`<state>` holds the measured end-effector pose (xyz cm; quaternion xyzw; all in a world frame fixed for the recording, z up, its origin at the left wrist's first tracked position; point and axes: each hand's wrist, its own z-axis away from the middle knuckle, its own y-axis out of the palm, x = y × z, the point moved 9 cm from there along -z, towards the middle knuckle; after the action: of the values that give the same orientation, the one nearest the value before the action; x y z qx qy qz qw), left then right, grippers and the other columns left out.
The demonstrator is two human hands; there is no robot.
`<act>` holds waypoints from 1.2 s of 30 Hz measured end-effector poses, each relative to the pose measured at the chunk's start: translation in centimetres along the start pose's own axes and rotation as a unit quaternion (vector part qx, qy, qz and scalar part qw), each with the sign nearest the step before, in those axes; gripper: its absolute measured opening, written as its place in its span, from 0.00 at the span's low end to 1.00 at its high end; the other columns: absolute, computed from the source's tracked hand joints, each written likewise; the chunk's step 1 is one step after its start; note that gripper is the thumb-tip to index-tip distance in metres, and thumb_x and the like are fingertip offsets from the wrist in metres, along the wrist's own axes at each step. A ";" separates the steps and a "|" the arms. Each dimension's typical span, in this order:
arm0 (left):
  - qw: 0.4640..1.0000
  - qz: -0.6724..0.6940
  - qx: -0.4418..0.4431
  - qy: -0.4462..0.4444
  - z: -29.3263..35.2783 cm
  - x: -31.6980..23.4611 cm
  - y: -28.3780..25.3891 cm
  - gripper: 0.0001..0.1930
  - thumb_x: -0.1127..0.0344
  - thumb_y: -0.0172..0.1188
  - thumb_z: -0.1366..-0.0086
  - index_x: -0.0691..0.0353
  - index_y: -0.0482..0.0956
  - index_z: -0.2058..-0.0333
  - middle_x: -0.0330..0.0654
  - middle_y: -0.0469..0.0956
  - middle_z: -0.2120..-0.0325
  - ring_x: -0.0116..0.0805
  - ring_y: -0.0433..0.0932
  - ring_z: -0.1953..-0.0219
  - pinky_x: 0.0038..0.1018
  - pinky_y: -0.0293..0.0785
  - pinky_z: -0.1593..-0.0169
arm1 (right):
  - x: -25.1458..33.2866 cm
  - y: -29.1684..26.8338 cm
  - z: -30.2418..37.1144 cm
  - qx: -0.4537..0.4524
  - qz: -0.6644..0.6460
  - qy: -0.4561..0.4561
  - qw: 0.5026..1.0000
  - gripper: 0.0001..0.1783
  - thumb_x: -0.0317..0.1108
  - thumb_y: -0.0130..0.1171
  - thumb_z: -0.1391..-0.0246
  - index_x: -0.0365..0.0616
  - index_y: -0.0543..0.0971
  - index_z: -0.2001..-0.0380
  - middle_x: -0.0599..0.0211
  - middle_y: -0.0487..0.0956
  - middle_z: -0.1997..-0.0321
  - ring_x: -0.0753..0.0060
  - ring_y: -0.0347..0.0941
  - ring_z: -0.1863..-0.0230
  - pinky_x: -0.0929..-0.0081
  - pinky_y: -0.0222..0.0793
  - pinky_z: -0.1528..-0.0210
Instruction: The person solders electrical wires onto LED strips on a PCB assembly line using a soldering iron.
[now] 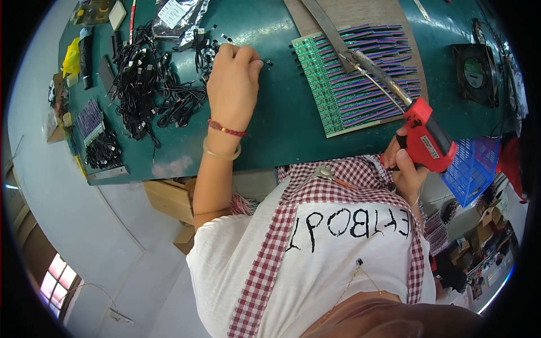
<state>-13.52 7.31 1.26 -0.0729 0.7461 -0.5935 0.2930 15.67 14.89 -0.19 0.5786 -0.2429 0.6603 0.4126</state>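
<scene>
My right hand (404, 167) is wrapped around the handle of a red soldering gun (424, 134). Its metal barrel points up and left, over a green circuit board panel (319, 84) with rows of striped multicoloured wires (375, 93). A flat metal bar (327, 28) reaches across the panel's top. Left of it, my left hand (233, 81) is closed, fingers curled down at the table among small black-and-silver parts (226, 38). Whatever those fingertips pinch is hidden beneath the hand. Beside it lies a tangled heap of black cables (143, 84).
Under the panel is a brown board (414, 34) on the green table (276, 112). A black fan (475, 75) stands at the right, with a blue plastic basket (470, 172) below it. Farther left are a clear plastic bag (177, 19) and a bundle of wired strips (98, 135).
</scene>
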 end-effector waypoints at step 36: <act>0.867 0.422 0.257 0.064 6.1 -10.6 1.1 0.03 0.77 0.54 0.50 0.68 0.74 0.74 0.42 0.73 0.81 0.29 0.73 0.81 0.23 0.68 0.76 | 1.0 6.8 -1.1 0.163 0.181 -0.008 0.970 0.02 0.26 0.53 0.46 0.40 0.72 0.68 0.72 0.71 0.71 0.82 0.66 0.73 0.82 0.63 0.69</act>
<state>-1.35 7.31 3.24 0.3654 0.5437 -0.5873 0.4753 9.46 12.38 1.55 0.5894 -0.2361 0.7502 0.1844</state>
